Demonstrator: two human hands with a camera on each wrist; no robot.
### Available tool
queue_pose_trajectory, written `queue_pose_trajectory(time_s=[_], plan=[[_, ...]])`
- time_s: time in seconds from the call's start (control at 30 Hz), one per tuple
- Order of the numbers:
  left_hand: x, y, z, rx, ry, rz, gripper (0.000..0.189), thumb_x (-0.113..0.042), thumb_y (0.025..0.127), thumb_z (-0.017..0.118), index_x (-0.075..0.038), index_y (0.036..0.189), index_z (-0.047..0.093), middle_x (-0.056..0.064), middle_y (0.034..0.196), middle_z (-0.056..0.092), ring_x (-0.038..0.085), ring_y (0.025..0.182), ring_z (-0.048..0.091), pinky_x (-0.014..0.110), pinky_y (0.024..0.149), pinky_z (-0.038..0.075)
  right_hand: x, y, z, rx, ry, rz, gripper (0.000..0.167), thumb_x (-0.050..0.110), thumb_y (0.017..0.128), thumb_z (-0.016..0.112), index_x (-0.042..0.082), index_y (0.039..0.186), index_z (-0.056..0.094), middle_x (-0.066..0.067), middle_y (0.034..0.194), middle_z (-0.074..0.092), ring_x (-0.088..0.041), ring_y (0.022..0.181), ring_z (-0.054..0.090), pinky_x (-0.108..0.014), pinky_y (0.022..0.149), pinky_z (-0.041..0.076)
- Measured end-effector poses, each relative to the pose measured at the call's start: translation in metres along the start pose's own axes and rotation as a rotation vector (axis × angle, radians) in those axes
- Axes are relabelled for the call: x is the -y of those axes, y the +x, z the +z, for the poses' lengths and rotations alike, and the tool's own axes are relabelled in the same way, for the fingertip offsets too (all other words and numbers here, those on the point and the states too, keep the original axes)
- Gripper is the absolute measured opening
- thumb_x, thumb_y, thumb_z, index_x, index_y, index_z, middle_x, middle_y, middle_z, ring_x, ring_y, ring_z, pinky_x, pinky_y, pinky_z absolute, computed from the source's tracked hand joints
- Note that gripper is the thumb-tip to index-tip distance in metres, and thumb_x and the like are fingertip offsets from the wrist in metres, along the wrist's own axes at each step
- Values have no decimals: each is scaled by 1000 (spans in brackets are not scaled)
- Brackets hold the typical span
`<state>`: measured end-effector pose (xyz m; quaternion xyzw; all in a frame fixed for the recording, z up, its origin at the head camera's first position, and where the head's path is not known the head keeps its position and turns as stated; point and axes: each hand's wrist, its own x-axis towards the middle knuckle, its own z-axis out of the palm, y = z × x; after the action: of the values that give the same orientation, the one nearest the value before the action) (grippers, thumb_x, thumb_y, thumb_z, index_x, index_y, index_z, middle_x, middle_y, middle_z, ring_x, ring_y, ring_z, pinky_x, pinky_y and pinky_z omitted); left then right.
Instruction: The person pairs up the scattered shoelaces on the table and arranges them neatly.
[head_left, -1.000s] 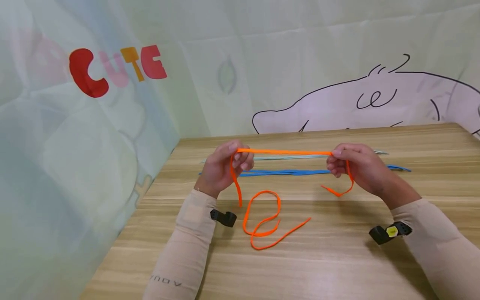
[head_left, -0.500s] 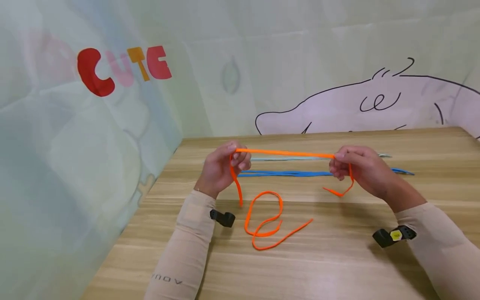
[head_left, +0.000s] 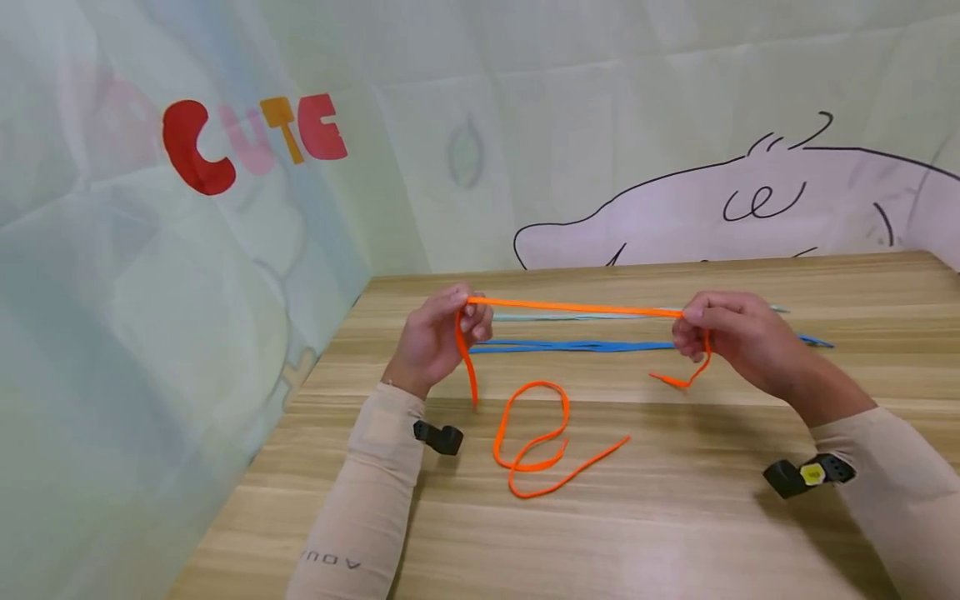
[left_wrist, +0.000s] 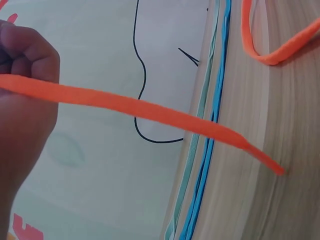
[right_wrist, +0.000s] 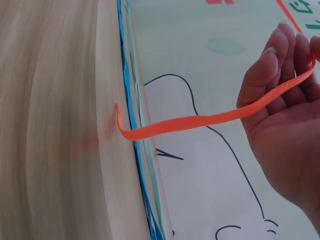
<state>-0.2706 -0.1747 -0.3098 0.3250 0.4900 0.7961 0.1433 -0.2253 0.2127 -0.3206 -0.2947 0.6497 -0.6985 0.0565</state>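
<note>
An orange shoelace (head_left: 573, 307) is stretched nearly level between both hands, above the table. My left hand (head_left: 441, 335) pinches it between thumb and fingers, and a short tail drops below that hand. At the other side my right hand (head_left: 738, 337) pinches the same lace, its tipped tail hanging in a bend. In the left wrist view the left tail of the shoelace (left_wrist: 165, 116) ends in a narrow tip. The right wrist view shows the other tail of the shoelace (right_wrist: 195, 121) crossing the palm. A second orange shoelace (head_left: 530, 467) lies looped on the table between my forearms.
Blue laces (head_left: 577, 346) lie straight across the wooden table (head_left: 675, 533), beyond the loose orange one. Behind them runs a pale green lace (head_left: 540, 317). A printed cloth wall (head_left: 600, 150) rises at the table's back and left edges.
My right hand has moved a little to the right and my left hand slightly left, so the taut stretch of orange shoelace is longer. The head view has shifted slightly.
</note>
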Motion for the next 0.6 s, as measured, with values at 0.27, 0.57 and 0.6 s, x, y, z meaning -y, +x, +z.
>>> queue_pose_trajectory(time_s=[0.27,0.57,0.6], plan=[[-1,-4,-5,-47,2,-18,29,-14,102,40,-11,79,57,-1,69,43,18,71,48,28,69,41,4,-7,-6,-20,-12,1,26,-1,104,41,-4,93,65,-9,89,67,-21,79,63,-31,68,51],[-2,-8,-12,-66,27,-26,29,-13,103,39,-11,80,58,0,70,46,19,71,49,29,69,40,10,-13,-17,22,-53,-35,28,-3,105,38,-7,91,62,-9,90,67,-21,83,64,-30,71,52],[-3,-9,-13,-68,34,-28,30,-12,103,38,-11,80,58,0,70,46,19,71,49,29,69,40,10,-14,-19,24,-53,-44,28,-4,104,38,-7,91,62,-9,90,67,-20,83,64,-30,71,52]])
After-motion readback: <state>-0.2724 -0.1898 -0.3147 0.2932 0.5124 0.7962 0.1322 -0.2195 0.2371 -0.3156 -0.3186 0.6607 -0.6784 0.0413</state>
